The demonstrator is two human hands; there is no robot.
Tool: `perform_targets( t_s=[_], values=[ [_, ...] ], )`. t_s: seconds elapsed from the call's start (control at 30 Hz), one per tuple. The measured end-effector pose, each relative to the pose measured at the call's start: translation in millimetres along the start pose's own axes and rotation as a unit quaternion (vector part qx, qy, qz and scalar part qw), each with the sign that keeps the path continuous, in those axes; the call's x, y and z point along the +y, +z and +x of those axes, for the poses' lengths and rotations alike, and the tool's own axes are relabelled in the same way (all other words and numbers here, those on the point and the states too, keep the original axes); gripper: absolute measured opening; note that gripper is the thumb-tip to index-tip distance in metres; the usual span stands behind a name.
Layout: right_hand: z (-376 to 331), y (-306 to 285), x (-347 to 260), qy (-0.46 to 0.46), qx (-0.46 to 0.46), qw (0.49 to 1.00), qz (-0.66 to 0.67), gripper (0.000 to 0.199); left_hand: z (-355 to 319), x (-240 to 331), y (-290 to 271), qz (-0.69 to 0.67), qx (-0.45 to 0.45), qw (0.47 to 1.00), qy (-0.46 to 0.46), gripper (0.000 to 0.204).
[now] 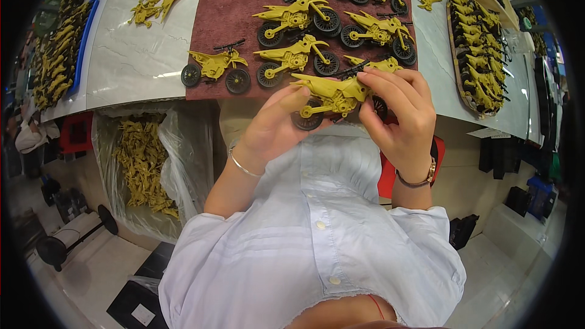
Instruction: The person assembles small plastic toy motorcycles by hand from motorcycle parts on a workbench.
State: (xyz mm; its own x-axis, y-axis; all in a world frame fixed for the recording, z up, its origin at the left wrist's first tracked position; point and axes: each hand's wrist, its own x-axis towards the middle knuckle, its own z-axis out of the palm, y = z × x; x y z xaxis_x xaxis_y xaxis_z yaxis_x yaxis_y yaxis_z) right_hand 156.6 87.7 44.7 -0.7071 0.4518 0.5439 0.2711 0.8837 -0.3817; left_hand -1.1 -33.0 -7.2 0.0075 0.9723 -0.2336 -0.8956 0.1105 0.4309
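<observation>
**Yellow toy motorbike [334,93] held from both ends**

In the head view, the left hand [272,123] closes around its rear end and the right hand [402,117] grips its front, presumably to keep it steady. Just beyond both hands, other motorbikes [295,16] rest on a burgundy cloth [234,3], perhaps so its softness spares them scratches.

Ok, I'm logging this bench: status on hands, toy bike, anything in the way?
Left hand holds toy bike by rear, right hand by front. Bike upright, front wheel partly hidden by right hand. Other bikes close ahead on cloth; nothing blocking seen.
</observation>
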Motion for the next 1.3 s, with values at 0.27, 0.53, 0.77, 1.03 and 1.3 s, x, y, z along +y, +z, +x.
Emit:
perform_targets(
  t_s=[0.27, 0.53, 0.77, 1.03, 1.3],
  values=[
    [-2.8, -4.2, 1.3, 0.009, -0.012, 0.999, -0.032, 0.031, 1.3, -0.7, 4.3, 0.025, -0.004, 1.0, -0.002, 0.036],
    [-7.5, -0.5, 2.9, 0.013, -0.029, 0.999, -0.032, 0.033, 6.6, -1.0, 11.4, 0.098, 0.011, 0.995, 0.005, 0.032],
    [-10.6, 4.4, 3.3, 0.013, -0.029, 0.999, -0.029, 0.035, 13.0, -9.8, 11.2, 0.226, 0.054, 0.97, 0.069, 0.027],
    [-12.5, 3.4, 6.7, 0.073, -0.023, 0.996, 0.05, 0.034, 15.5, -12.3, 9.5, 0.328, 0.062, 0.935, 0.122, 0.024],
    [-15.3, -2.1, 18.9, 0.291, -0.035, 0.882, 0.369, 0.028, 14.9, -13.2, 8.6, 0.341, 0.063, 0.932, 0.11, 0.025]
  ],
)
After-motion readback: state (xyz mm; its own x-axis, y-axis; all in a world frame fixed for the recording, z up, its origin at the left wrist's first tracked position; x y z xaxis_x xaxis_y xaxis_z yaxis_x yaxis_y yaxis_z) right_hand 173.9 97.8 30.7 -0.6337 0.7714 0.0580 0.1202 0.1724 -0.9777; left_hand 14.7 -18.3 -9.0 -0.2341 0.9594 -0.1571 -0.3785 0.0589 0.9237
